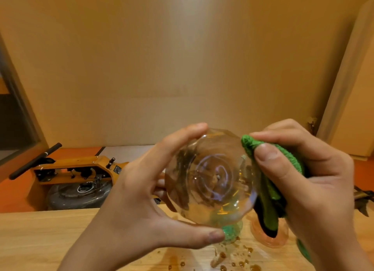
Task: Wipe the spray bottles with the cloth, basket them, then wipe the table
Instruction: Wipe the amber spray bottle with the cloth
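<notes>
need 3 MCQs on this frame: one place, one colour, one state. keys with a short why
1. Where is the cloth?
A. against the right side of the bottle
B. draped over a chair
C. in a basket

2. What colour is the cloth?
A. white
B. green
C. blue

3. What state is the table in?
A. dry all over
B. spotted with brown drops
C. covered with paper

Key:
1 A, the right hand pinches the cloth against the bottle's right edge.
2 B, the fabric shows bright green between the fingers.
3 B, brown drops lie on the wood below the bottle.
</notes>
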{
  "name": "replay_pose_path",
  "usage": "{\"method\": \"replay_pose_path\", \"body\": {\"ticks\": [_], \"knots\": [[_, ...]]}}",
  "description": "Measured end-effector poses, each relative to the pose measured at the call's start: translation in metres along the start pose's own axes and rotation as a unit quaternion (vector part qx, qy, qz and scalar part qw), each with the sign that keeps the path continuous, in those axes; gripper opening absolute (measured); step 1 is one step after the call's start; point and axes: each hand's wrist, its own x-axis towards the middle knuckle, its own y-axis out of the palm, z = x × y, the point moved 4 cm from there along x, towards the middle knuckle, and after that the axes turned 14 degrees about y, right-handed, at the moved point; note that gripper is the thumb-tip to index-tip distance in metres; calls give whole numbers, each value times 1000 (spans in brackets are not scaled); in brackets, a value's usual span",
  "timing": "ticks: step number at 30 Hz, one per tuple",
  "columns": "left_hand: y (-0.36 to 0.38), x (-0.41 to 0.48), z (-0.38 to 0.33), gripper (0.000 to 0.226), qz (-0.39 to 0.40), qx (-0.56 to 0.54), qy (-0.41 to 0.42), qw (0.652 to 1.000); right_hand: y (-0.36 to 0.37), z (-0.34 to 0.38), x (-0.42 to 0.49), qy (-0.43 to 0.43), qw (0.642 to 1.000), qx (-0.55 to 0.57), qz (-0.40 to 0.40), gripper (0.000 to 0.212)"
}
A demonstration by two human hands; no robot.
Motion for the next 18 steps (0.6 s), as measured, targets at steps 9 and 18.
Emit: {"method": "replay_pose_path", "body": {"ticks": [9, 18], "knots": [[9, 8, -11, 108, 5, -90, -13, 996, -2, -5, 1, 45, 999, 31, 3, 11], [18, 3, -12, 68, 8, -104, -49, 993, -3, -24, 0, 48, 996, 64, 37, 14]]}}
